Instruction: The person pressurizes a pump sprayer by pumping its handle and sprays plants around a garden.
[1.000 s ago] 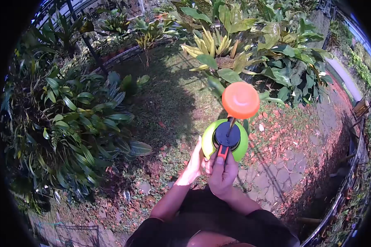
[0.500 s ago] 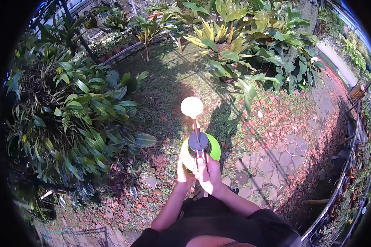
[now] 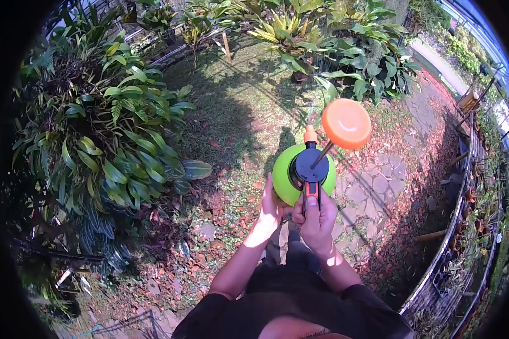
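Observation:
A green pump sprayer (image 3: pixel 285 169) with a black top is held out in front of my body. Its orange pump knob (image 3: pixel 346 124) stands raised on a thin rod, leaning to the right. The orange nozzle (image 3: pixel 310 134) points forward, away from me. My right hand (image 3: pixel 318 222) is wrapped round the black handle, thumb on the red trigger (image 3: pixel 312 198). Against the lower left side of the green tank rests my left hand (image 3: pixel 271 208), its fingers curved round and partly hidden beneath it.
Dense broad-leaved plants (image 3: pixel 124 135) fill the left side. More leafy plants (image 3: pixel 356 56) grow ahead, beyond patchy grass. Red stone chips and grey paving stones (image 3: pixel 379 189) cover the ground to the right. A curved fence (image 3: pixel 455 220) with pots runs along the right edge.
The sprayer has moved right and slightly up with both hands. Its pump knob now leans to the right and shows orange instead of glaring white. More of the green tank is visible.

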A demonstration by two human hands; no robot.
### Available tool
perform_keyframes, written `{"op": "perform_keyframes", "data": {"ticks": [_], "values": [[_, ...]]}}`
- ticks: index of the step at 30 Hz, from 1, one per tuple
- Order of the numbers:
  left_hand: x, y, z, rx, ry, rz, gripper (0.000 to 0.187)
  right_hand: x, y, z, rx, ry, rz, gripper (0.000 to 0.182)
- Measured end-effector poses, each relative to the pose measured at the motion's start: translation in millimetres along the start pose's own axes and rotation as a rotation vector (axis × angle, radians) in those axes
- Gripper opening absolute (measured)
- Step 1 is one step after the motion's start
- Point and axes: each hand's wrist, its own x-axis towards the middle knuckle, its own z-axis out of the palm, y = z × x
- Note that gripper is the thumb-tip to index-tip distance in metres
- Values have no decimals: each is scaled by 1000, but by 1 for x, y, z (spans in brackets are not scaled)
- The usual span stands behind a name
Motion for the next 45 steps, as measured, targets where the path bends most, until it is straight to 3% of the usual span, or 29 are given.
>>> {"op": "perform_keyframes", "data": {"ticks": [4,8,11,14,20,23,27,28,30,33,36,38,39,42,45], "values": [[-24,1,0,-96,-6,122,44,-9,-6,1,-25,-135,-25,24],[-50,1,-18,-110,203,218,41,-32,9,15,20,-254,17,26],[-71,-17,-73,-26,35,188,61,-50,19,20,28,-319,49,22],[-96,-27,-78,41,319,285,76,-74,33,35,254,-368,147,19],[-155,-50,-152,-152,340,343,70,-112,32,74,284,-597,299,25],[-191,-27,-159,-165,534,412,65,-129,36,102,219,-761,301,26],[-244,-3,-208,-207,544,520,54,-157,27,164,304,-979,235,36],[-259,4,-221,-198,538,537,52,-163,29,182,229,-1035,127,36],[-284,17,-261,-233,530,518,53,-182,19,219,252,-1086,231,36],[-327,39,-310,-424,588,514,53,-222,21,277,204,-1113,141,28],[-384,70,-345,-325,621,446,52,-261,13,327,284,-1127,146,20],[-416,88,-363,-255,622,399,52,-290,6,350,372,-1064,242,21],[-427,98,-369,-228,617,382,52,-303,5,362,410,-985,183,22],[-444,127,-379,-171,589,344,52,-322,9,390,399,-1029,134,19],[-444,144,-378,-147,581,328,53,-322,1,408,268,-914,220,13]]}}
